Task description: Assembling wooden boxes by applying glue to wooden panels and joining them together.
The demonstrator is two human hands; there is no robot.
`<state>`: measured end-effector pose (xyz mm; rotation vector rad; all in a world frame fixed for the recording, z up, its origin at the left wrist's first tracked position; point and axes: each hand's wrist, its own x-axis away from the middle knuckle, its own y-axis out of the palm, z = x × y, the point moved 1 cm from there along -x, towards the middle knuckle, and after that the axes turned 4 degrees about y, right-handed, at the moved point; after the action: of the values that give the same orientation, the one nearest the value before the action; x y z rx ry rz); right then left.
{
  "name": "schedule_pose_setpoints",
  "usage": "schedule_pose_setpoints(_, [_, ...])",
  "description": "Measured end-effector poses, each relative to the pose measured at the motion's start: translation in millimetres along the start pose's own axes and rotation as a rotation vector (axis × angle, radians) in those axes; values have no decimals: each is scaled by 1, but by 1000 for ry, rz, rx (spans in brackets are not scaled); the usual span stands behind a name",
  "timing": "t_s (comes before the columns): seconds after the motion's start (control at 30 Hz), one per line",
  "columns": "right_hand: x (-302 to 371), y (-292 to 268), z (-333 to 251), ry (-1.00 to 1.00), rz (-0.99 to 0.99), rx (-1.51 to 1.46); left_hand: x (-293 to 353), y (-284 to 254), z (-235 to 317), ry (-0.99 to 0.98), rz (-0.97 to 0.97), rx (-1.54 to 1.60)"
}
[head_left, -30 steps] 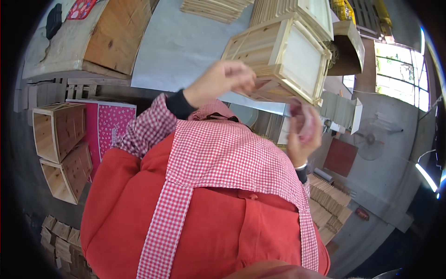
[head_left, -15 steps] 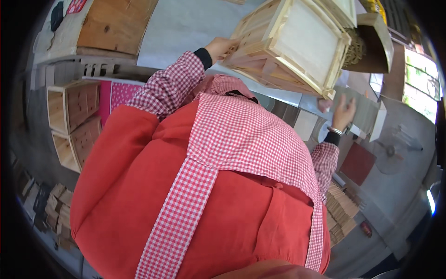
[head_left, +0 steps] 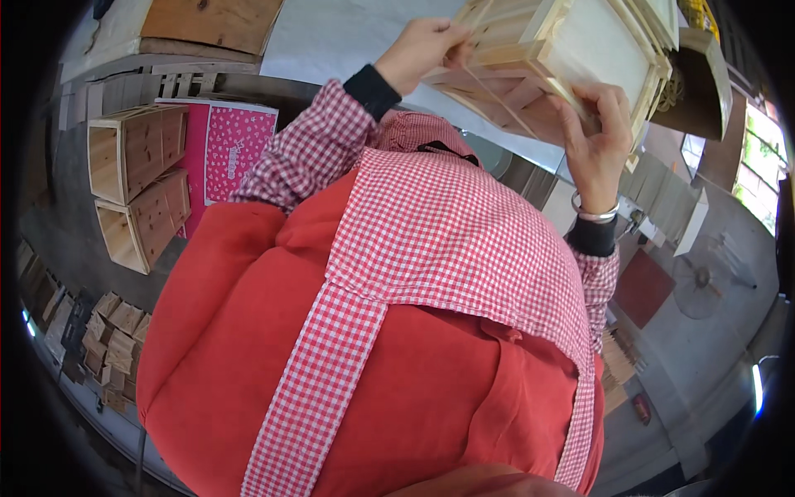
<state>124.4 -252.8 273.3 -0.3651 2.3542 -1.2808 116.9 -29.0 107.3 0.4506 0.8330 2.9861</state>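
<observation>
A pale wooden box frame (head_left: 542, 51) with a white panel (head_left: 590, 58) stands tilted on the table at the top of the view. My left hand (head_left: 426, 51) is closed in a pinch at the box's near left side. A thin pale strand (head_left: 499, 101) runs from its fingertips down toward the lower right; whether it is cord or a narrow wood strip is hard to see. My right hand (head_left: 598, 141) grips the near right edge of the box, thumb on the near side and fingers over the rim by the white panel.
A second box frame (head_left: 658, 21) touches the first at the upper right, beside a brown carton (head_left: 704, 83). Two wooden boxes (head_left: 137, 153) stand at the left near a pink patterned panel (head_left: 240, 145). Wood pieces (head_left: 116, 340) lie stacked at lower left; a fan (head_left: 698, 280) stands right.
My right hand has moved up and left from beside the box onto its edge. My left hand has shifted slightly up and right, and the thin strand now shows at its fingers.
</observation>
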Motion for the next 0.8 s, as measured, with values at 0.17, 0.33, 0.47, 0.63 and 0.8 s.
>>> schedule_pose_setpoints(0.17, [2,-21,5,-32,125,-71,-21,-31,15,76,176,-327])
schedule_pose_setpoints(0.33, [47,-57,74,354,537,-250,-14,-24,4,-39,91,-423])
schedule_pose_setpoints(0.47, [111,-13,157,651,315,-76,-8,10,34,69,-55,-22])
schedule_pose_setpoints(0.63, [145,57,140,704,191,-396,16,80,117,403,-246,-323])
schedule_pose_setpoints(0.8, [124,63,139,500,261,-546,-24,96,132,1448,-784,-1330])
